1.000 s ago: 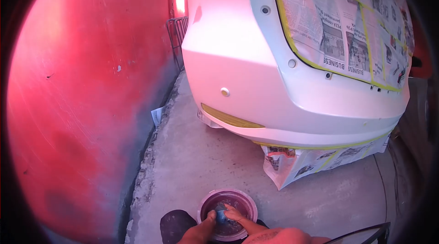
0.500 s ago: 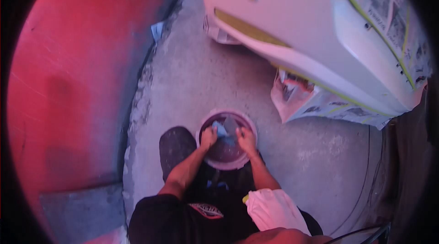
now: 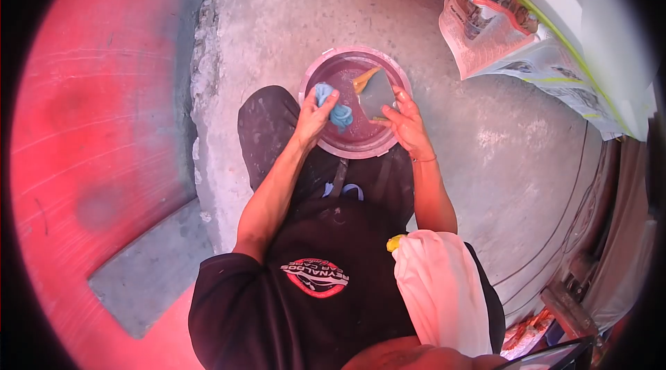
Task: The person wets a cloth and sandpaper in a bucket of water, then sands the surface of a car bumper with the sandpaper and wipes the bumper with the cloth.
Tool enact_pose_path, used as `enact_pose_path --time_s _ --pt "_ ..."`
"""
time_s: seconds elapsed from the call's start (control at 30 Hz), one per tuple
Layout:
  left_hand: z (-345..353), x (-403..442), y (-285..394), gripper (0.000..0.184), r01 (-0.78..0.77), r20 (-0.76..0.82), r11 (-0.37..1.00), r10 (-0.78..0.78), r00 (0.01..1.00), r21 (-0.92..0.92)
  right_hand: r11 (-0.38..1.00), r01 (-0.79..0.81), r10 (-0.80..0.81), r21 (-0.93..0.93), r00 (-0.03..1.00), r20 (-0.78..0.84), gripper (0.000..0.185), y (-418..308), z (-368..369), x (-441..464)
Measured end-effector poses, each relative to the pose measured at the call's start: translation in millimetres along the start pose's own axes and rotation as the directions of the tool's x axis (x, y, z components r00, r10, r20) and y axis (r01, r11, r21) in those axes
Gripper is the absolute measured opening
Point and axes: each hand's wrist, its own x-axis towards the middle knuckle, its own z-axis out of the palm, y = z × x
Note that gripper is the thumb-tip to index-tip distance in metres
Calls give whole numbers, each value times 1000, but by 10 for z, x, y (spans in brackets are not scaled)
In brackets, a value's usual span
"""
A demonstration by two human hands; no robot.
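Concrete floor [image 3: 506, 169] filled the head view, its rough left edge running beside a red wall [image 3: 104, 106]. Logo on the black shirt [image 3: 257, 314], upside down from here, read "REYNALDOS CAR CARE"; smaller newsprint [image 3: 479, 37] at upper right, illegible. Left hand [image 3: 316, 119] had thumb and fingers closed on a bunched blue cloth [image 3: 339, 115], over the basin [image 3: 326, 59] near its left rim. Right hand [image 3: 408, 124] pinched a grey sheet [image 3: 378, 98] by its right side, near the right rim; sheet lay left of the fingers, tilted, tan flap at its upper left.

a single head-worn camera looks steeply down — torso [image 3: 368, 238] near, basin [image 3: 345, 51] beyond.
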Motion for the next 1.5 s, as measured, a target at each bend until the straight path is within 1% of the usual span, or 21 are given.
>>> enact_pose_path --time_s 0.2,0.23,0.27,0.3,0.4,0.43,0.5,0.57,0.63,0.7,0.77,0.8,0.83,0.9,1.13,1.17,1.2,1.33,1.4,1.47,1.5 --pt "268 74 -163 36 5 142 1000 -2 990 -25 997 -77 76 13 994 78 47 254 20 34" --pt "288 99 -191 36 37 95 999 -39 995 20 865 113 -136 -489 991 -13 52 267 75 3" --pt "300 135 -205 35 68 47 996 -71 996 62 467 193 -362 -863 932 12 58 251 142 -23" --pt "300 118 -198 35 115 -38 979 -110 993 170 505 239 -443 -829 897 -11 62 290 145 6" --pt "309 46 -127 35 204 43 972 -210 977 115 906 49 -33 -420 998 45 62 312 219 51" --pt "255 27 -87 40 358 186 933 -346 920 -31 732 248 -254 -634 964 83 67 507 220 -4" --pt "179 102 -189 56 432 112 896 -422 900 -97 768 142 -41 -625 984 172 77 602 121 94" --pt "-30 359 -451 55 352 -39 917 -351 935 189 836 71 -102 -544 994 -27 66 663 192 106" --pt "-199 679 -741 57 108 -115 634 -30 993 766 793 68 -177 -605 977 -122 60 663 117 141" --pt "-179 904 -775 64 193 -154 360 -135 979 913 742 -155 -78 -653 946 -313 57 661 -33 287" --pt "-271 1194 -1206 64 2 -27 -63 -396 918 998 706 -170 -65 -687 951 -303 51 748 -126 410" --pt "-546 1399 -1937 64 -11 -19 -74 -382 924 997 662 -207 -28 -721 954 -299 45 774 -148 440" --pt "-758 1685 -2509 56 -509 341 -322 -454 823 798 667 -194 -44 -719 954 -298 45 775 -113 426" --pt "-542 1474 -2624 55 -512 358 -335 -425 831 791 521 -293 16 -802 942 -334 43 792 -35 387" --pt "-361 1176 -2347 48 -548 439 -381 -339 832 745 725 -323 76 -609 916 -395 57 966 -226 576" --pt "-423 1257 -2200 47 -295 292 65 -446 846 953 743 -320 70 -588 911 -407 57 909 -163 555" --pt "-447 1332 -2081 47 113 194 440 -594 781 891 704 -313 26 -637 908 -417 55 848 -128 504" --pt "-192 1024 -898 46 104 8 264 -393 919 959 665 -160 -22 -729 972 -232 55 776 -87 422" --pt "-282 1007 -766 42 457 -106 820 -449 887 345 735 -148 54 -662 986 -160 54 771 -73 368" --pt "-392 1073 -747 41 484 -40 817 -498 866 314 829 -124 185 -545 981 59 55 715 -59 337" --pt "-431 1114 -742 42 518 10 817 -538 843 253 751 309 -263 -584 951 164 51 1105 -131 459"
